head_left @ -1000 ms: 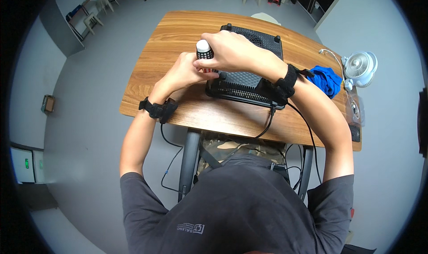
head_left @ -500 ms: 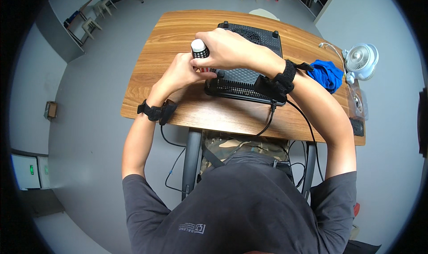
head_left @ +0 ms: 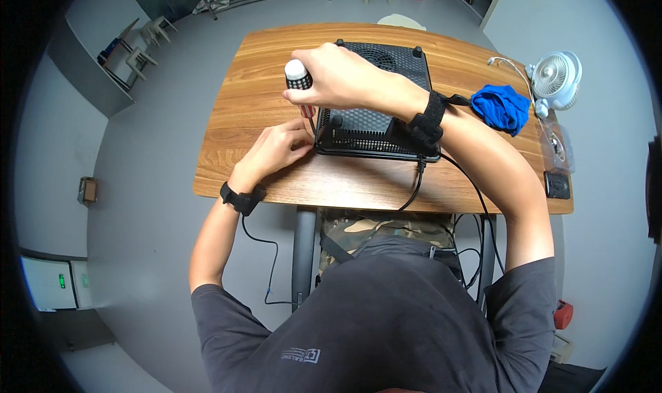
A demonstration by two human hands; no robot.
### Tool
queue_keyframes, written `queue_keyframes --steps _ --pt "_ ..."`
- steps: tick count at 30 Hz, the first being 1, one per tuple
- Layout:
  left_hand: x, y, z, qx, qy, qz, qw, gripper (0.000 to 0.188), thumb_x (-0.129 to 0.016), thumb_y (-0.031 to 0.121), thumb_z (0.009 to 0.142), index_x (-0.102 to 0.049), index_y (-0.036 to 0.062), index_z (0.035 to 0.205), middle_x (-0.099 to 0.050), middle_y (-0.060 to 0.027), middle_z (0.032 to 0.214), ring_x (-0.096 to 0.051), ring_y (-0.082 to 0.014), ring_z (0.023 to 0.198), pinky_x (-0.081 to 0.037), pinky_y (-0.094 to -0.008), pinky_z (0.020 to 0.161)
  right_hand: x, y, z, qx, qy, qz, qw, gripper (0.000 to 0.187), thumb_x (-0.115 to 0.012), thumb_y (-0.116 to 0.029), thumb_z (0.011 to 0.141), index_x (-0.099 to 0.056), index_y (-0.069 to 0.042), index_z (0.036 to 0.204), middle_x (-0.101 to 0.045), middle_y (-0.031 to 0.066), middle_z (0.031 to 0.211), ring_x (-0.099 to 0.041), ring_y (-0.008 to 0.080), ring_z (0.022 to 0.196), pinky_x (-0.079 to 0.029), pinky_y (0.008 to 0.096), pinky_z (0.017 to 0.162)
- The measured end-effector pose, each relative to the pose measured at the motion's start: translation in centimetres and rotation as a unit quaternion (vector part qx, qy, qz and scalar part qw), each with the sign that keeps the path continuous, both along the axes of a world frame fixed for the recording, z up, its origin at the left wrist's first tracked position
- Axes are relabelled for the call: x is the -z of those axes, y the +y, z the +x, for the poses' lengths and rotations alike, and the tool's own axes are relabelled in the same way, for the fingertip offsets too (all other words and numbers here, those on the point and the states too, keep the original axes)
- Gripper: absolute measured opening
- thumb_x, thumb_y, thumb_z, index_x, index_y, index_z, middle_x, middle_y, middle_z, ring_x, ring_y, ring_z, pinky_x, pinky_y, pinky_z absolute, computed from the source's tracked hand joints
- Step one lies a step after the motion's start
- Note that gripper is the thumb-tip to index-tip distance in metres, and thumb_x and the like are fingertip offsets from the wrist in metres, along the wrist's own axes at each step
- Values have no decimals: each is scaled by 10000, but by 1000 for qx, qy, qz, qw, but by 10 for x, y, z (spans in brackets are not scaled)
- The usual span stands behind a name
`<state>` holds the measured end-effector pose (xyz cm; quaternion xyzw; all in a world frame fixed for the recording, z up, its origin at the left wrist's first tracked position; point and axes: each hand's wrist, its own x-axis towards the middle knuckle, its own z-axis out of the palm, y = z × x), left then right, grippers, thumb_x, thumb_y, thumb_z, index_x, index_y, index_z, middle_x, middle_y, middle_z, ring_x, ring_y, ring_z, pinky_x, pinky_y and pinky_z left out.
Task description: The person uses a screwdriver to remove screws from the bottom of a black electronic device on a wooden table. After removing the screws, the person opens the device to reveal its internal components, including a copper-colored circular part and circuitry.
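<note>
A black, flat, box-shaped appliance (head_left: pixel 369 120) lies with its vented side and stubby feet facing up. My right hand (head_left: pixel 327 75) is wrapped round the handle of a screwdriver (head_left: pixel 297 73), which has a white end, a black dotted grip and a red band. Its thin shaft points down at the appliance's near left corner; the tip cannot be made out. Beside that corner, low over the tabletop, my left hand (head_left: pixel 279 148) has its fingers curled together against the appliance's edge. What those fingers hold, if anything, is hidden.
The wooden table (head_left: pixel 231 117) carries a blue cloth (head_left: pixel 500 109), a small white fan (head_left: pixel 557 79), a clear plastic tray (head_left: pixel 556 144) and a small black item (head_left: pixel 556 184) on the right. Black cables (head_left: pixel 414 189) run over the near edge. A white stool (head_left: pixel 402 22) stands behind.
My left hand has come off the screwdriver and moved down to the appliance's near left corner. The right hand keeps the screwdriver, now slightly more to the left.
</note>
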<state>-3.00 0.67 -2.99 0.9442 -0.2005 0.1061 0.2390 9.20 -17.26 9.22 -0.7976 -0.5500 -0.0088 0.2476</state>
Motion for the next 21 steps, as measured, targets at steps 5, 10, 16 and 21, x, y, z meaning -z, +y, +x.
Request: queue_keyframes --steps 5,10,16,21 --pt "1 -7 2 25 -44 42 998 88 -768 72 826 -732 31 895 -675 -100 892 -693 -326 807 -579 -425 729 -8 -4 3 7 37 18 999 423 -744 -390 898 -658 15 988 -737 200 818 -743 363 790 -601 416 744" --pt "2 -14 10 51 -82 85 992 75 -760 86 813 -709 47 852 -656 -85 847 -683 -311 765 -572 -420 671 -5 -11 5 31 38 21 999 419 -738 -386 899 -660 15 991 -741 201 822 -747 360 785 -602 419 741" --pt "8 -11 10 70 -125 149 978 84 -732 109 820 -663 69 848 -619 -79 832 -673 -283 747 -561 -408 632 -1 -14 11 44 27 5 999 431 -751 -388 880 -666 21 986 -735 214 802 -750 365 783 -607 422 735" --pt "7 -13 12 81 -144 167 972 106 -755 101 803 -660 70 840 -614 -66 805 -660 -267 718 -558 -390 622 1 -12 15 42 22 -6 999 419 -752 -379 869 -682 27 950 -731 224 788 -752 364 777 -610 426 738"
